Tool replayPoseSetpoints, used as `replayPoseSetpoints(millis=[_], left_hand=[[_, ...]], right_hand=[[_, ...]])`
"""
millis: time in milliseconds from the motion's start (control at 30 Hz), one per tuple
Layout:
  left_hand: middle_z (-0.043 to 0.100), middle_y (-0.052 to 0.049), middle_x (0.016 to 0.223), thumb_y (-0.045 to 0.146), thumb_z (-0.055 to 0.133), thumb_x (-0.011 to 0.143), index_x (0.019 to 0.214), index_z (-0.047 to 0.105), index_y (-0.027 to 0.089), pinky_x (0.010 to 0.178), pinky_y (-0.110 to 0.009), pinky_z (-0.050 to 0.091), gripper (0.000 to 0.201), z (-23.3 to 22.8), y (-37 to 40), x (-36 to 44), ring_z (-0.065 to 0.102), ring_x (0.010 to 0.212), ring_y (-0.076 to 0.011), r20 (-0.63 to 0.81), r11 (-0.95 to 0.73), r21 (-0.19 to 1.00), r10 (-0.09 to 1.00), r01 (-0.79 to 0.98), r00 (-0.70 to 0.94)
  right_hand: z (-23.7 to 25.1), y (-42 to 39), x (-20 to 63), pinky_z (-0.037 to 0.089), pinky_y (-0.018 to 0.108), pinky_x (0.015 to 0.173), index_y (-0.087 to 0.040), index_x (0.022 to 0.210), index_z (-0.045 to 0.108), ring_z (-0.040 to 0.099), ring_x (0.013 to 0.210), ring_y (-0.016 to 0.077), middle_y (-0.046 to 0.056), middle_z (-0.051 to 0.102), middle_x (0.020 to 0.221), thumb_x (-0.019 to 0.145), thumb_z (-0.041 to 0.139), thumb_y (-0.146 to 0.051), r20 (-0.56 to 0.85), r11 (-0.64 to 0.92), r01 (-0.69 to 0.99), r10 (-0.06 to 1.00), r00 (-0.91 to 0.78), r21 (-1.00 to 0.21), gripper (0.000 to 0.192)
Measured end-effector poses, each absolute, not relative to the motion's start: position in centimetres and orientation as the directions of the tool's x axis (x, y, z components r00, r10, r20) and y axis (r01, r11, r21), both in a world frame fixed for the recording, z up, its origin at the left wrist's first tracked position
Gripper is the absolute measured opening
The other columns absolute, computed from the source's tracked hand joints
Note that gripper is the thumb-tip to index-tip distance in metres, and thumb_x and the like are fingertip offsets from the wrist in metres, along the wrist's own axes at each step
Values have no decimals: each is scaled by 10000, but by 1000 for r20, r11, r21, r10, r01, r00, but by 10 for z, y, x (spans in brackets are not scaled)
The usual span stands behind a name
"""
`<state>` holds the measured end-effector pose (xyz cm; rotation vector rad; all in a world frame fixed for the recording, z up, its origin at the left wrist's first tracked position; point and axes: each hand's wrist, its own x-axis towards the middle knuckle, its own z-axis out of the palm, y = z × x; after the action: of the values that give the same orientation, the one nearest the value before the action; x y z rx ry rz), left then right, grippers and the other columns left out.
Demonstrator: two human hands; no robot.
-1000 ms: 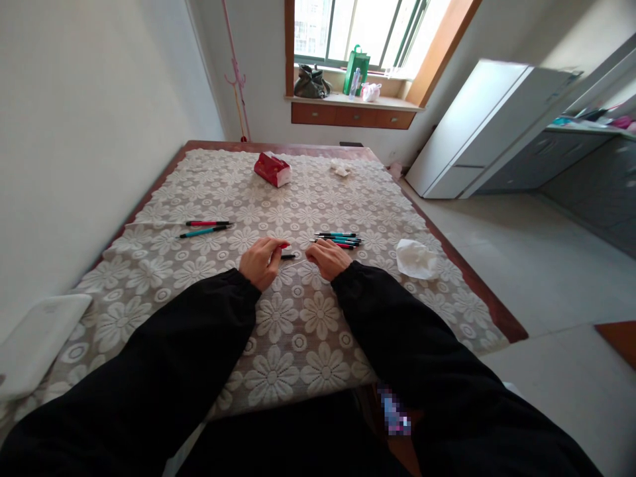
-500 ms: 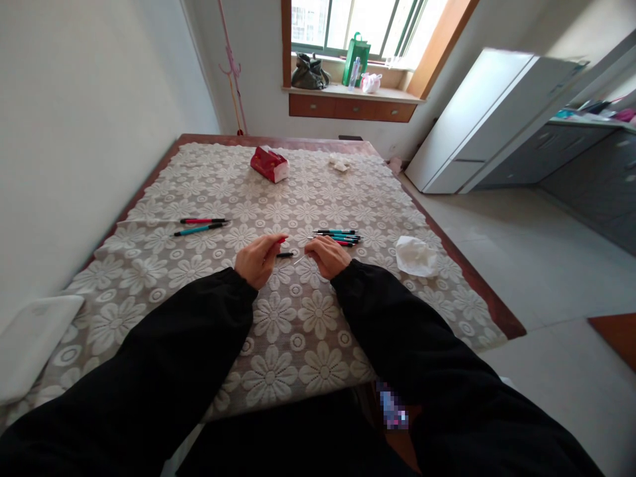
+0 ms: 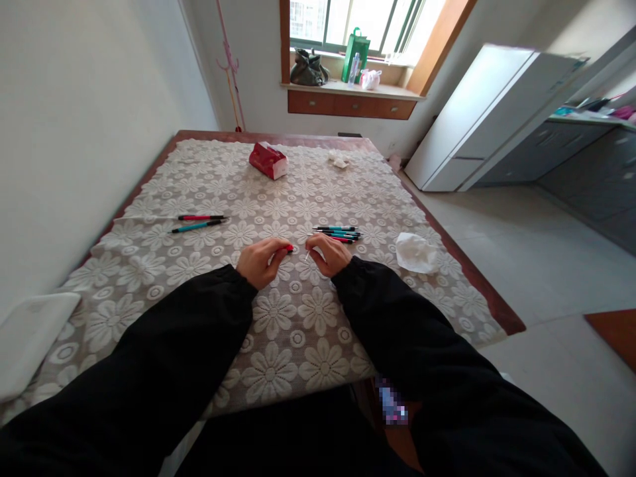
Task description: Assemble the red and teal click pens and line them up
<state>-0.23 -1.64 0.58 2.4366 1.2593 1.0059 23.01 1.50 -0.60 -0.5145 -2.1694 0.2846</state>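
My left hand (image 3: 258,262) pinches a red pen (image 3: 287,248); my right hand (image 3: 328,255) grips what looks like its thin refill (image 3: 308,255), which could bend if misaligned.

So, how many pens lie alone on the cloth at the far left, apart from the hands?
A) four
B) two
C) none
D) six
B: two pens lie side by side on the left of the cloth, one red and one teal, far from the left hand.
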Motion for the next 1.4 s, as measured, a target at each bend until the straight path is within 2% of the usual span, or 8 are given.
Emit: replayPoseSetpoints(millis=[300, 533, 633, 767, 867, 967, 1200, 1400], left_hand=[[728, -71, 987, 279, 473, 980, 1035, 663, 187, 831, -329, 514, 218, 10, -17, -3, 668, 926, -207, 468, -689, 429, 722, 583, 509], [722, -55, 926, 278, 501, 957, 1020, 659, 186, 725, -295, 501, 194, 10, -19, -1, 635, 735, -158, 456, -691, 439, 722, 575, 520], [726, -30, 908, 284, 508, 964, 1075, 635, 198, 651, -259, 477, 190, 9, -21, -1, 616, 643, -124, 435, -692, 446, 722, 568, 538], [705, 6, 785, 296, 515, 966, 1081, 615, 208, 582, -238, 449, 177, 10, -25, -1, 602, 568, -111, 408, -685, 475, 728, 553, 551], [707, 4, 781, 291, 514, 968, 1093, 606, 207, 580, -234, 456, 176, 11, -26, -1, 610, 570, -110, 388, -678, 509, 731, 530, 561], [720, -4, 799, 292, 529, 958, 1091, 608, 214, 600, -241, 474, 173, 11, -27, -1, 636, 610, -121, 394, -667, 528, 741, 526, 544], [734, -15, 840, 291, 559, 946, 1075, 628, 221, 618, -246, 501, 163, 12, -26, -1, 655, 644, -123, 406, -647, 575, 757, 500, 512], [748, -30, 872, 348, 602, 949, 1079, 664, 225, 659, -261, 531, 190, 9, -25, -1, 691, 716, -144, 424, -640, 597, 764, 484, 486]], right_hand=[[-8, 13, 233, 522, 370, 804, -218, 942, 502, 595, 895, 205, 87, 600, 964, 974, 484, -225, 669, 852, 216, 512, -539, -477, 37], [-5, 2, 222, 535, 272, 658, -228, 883, 502, 559, 740, 142, -4, 543, 820, 946, 595, -443, 513, 567, 99, 797, -318, -818, 243], [-4, -2, 217, 496, 238, 560, -227, 845, 511, 508, 686, 128, -17, 484, 801, 919, 627, -506, 433, 449, -19, 849, -302, -893, 311], [-3, -2, 215, 460, 245, 585, -206, 749, 526, 504, 666, 120, -16, 514, 754, 887, 688, -506, 432, 425, -94, 846, -312, -900, 368], [-4, -4, 214, 418, 238, 508, -203, 807, 572, 496, 539, 101, -28, 550, 685, 900, 662, -544, 342, 309, -152, 889, -306, -939, 365], [-3, -10, 214, 468, 259, 533, -200, 878, 620, 590, 583, 138, 3, 622, 695, 905, 665, -534, 310, 270, -166, 903, -298, -948, 337], [2, -19, 215, 489, 269, 538, -214, 881, 662, 675, 650, 168, 30, 673, 782, 921, 672, -454, 374, 355, -150, 918, -132, -923, 244], [0, -16, 217, 521, 305, 616, -215, 911, 700, 703, 720, 195, 39, 706, 797, 947, 640, -399, 405, 416, -8, 880, -248, -909, 197]])
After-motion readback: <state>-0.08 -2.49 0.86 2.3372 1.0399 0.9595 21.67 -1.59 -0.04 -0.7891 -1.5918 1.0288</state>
